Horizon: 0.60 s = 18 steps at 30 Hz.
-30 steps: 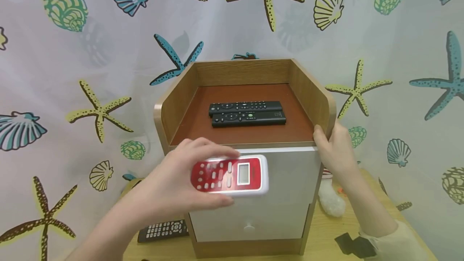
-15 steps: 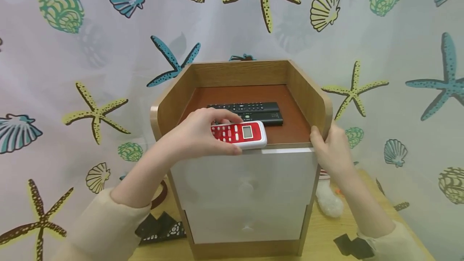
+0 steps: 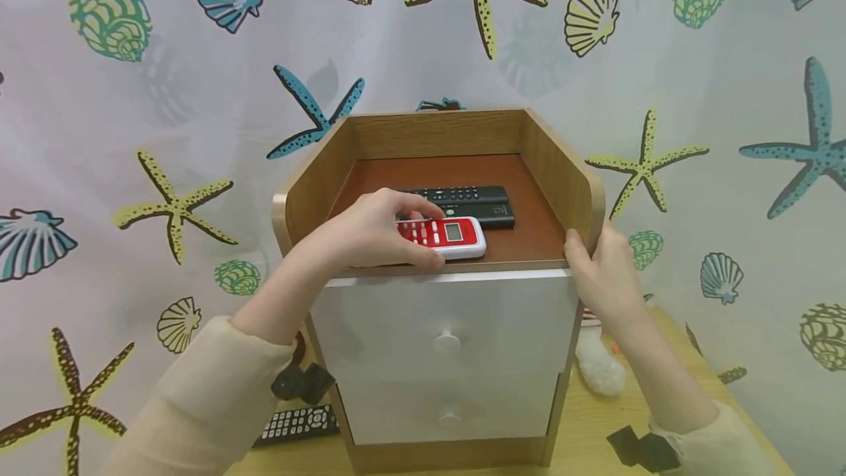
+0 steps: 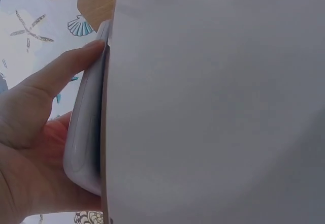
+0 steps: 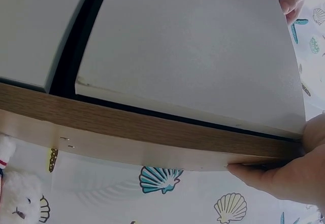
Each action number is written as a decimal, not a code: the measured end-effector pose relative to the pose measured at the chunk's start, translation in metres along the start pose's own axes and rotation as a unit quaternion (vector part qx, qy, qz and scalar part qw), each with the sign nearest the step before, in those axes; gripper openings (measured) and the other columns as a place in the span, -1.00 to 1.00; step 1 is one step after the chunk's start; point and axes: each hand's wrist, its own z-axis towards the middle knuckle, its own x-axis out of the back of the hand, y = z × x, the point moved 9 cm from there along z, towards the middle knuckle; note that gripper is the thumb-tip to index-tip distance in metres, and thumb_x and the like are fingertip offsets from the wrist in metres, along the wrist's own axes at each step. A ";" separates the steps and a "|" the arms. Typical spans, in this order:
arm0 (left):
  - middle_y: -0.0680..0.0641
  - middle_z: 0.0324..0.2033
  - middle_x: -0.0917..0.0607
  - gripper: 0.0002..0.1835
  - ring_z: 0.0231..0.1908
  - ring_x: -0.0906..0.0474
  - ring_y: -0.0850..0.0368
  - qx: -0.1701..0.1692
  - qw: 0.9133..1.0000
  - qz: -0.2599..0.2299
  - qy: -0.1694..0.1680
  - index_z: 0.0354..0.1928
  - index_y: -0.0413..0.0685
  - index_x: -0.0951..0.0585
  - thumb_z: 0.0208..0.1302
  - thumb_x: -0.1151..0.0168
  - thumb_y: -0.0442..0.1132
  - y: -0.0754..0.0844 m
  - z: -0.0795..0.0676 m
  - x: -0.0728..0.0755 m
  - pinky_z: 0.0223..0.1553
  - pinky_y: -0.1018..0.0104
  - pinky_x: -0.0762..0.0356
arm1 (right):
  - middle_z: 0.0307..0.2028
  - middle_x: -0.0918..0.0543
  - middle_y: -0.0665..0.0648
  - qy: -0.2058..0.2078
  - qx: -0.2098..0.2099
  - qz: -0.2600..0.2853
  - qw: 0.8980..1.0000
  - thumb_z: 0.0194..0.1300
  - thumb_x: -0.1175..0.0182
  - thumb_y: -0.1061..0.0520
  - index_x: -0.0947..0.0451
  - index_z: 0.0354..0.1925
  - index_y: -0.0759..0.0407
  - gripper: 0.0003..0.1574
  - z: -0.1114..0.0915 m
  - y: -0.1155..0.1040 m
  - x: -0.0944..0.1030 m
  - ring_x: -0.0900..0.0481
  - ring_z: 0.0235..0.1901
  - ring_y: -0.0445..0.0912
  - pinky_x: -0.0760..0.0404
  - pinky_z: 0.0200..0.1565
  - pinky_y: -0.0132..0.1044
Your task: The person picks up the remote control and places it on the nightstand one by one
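My left hand [image 3: 380, 233] grips a red and white remote control [image 3: 465, 235] by its long edges, thumb in front and fingers behind. The remote lies close over the front edge of the cabinet's brown top [image 3: 529, 244], its small screen facing up. In the left wrist view the remote's pale side [image 4: 84, 127] runs along the cabinet's edge. Behind it lie two black remotes [image 3: 492, 214] side by side, partly hidden by the left hand. My right hand [image 3: 606, 270] holds the front end of the cabinet's right side wall [image 3: 568, 167], thumb on the inner face.
The small wooden cabinet has two white drawers [image 3: 383, 336] with round knobs [image 3: 446, 342]. Another black remote [image 3: 300, 423] lies on the wooden table [image 3: 595, 446] at lower left. A white fluffy toy [image 3: 600, 362] sits right of the cabinet. A shell-patterned curtain [image 3: 218, 116] hangs behind.
My left hand has carried the red and white remote up from in front of the drawers and onto the front of the cabinet top. The right hand has stayed at the side wall.
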 end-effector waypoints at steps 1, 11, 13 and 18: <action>-0.03 -0.07 -0.56 -0.45 0.01 -0.37 0.06 0.000 1.000 0.000 -0.001 0.09 0.24 -0.57 -0.04 -0.40 0.03 -0.001 0.002 0.000 -0.07 0.20 -0.42 | 0.04 -0.53 0.48 0.000 0.000 -0.001 1.000 0.33 0.11 0.25 -0.34 0.10 0.50 -0.55 0.000 0.000 0.000 -0.55 -0.02 0.24 -0.52 0.02 0.10; -0.08 0.04 -0.53 -0.43 0.08 -0.35 0.00 0.006 1.000 0.011 -0.002 0.13 0.22 -0.55 -0.01 -0.39 0.04 -0.010 0.019 0.003 0.05 0.09 -0.38 | 0.07 -0.50 0.48 -0.004 0.000 0.004 1.000 0.33 0.12 0.25 -0.32 0.14 0.50 -0.53 0.000 0.000 0.000 -0.53 0.01 0.26 -0.51 0.04 0.14; -0.08 0.03 -0.53 -0.43 0.08 -0.35 0.01 0.007 1.000 0.015 -0.003 0.13 0.22 -0.55 -0.01 -0.39 0.05 -0.011 0.021 0.004 0.06 0.08 -0.37 | 0.06 -0.50 0.49 -0.003 0.000 0.003 1.000 0.33 0.11 0.25 -0.32 0.13 0.50 -0.53 0.000 0.000 0.000 -0.53 0.01 0.26 -0.51 0.04 0.14; -0.08 0.02 -0.53 -0.42 0.09 -0.34 0.01 0.006 1.000 0.024 -0.007 0.15 0.22 -0.54 0.01 -0.38 0.06 -0.013 0.027 0.006 0.09 0.07 -0.35 | 0.07 -0.50 0.48 -0.006 -0.005 0.003 1.000 0.33 0.11 0.25 -0.31 0.13 0.50 -0.53 0.000 0.001 0.000 -0.52 0.02 0.26 -0.50 0.05 0.14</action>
